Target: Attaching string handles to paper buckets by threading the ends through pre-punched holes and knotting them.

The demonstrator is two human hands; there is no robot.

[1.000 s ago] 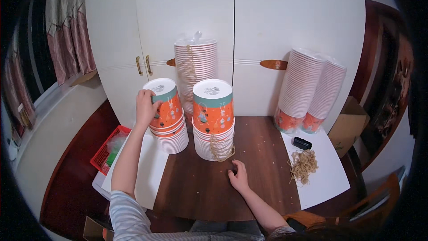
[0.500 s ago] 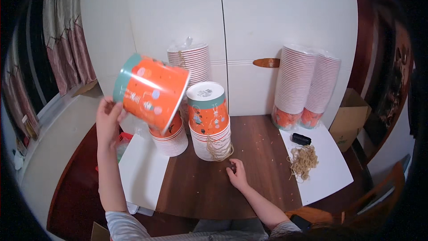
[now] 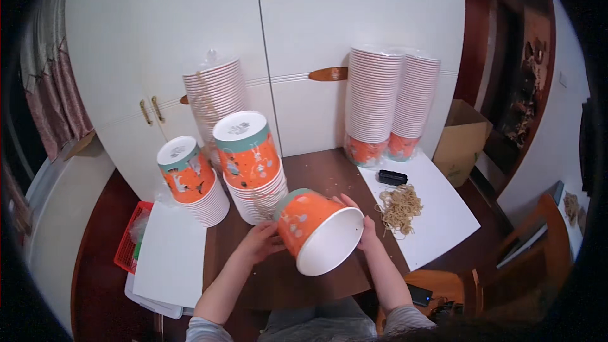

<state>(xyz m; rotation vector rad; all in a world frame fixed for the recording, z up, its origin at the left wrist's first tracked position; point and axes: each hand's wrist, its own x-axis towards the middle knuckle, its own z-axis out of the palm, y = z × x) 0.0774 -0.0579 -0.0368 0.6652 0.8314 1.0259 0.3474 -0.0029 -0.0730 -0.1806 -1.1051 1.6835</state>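
An orange paper bucket (image 3: 301,220) with a green base band is tilted over the front of the table, its white inside toward me. At its base end, my left hand (image 3: 263,242) closes on the left side. My right hand (image 3: 364,225) grips it near the rim on the other side. Just behind stand two stacks of upside-down paper buckets, a taller one (image 3: 250,164) and a shorter one (image 3: 189,180) to its left. Tan rubber bands hang on the taller stack's side. Parts of my fingers are hidden by the bucket.
Wrapped bucket stacks (image 3: 373,98) stand back right, another (image 3: 215,92) back left, against a white cabinet (image 3: 304,19). A heap of rubber bands (image 3: 400,209) and a black object (image 3: 392,177) lie on the white right-hand panel. A red basket (image 3: 130,234) is at left; a chair (image 3: 538,240), right.
The bucket has come down and right from my raised left hand to in front of me. My right hand has left the tabletop and now holds it too. The view has shifted right.
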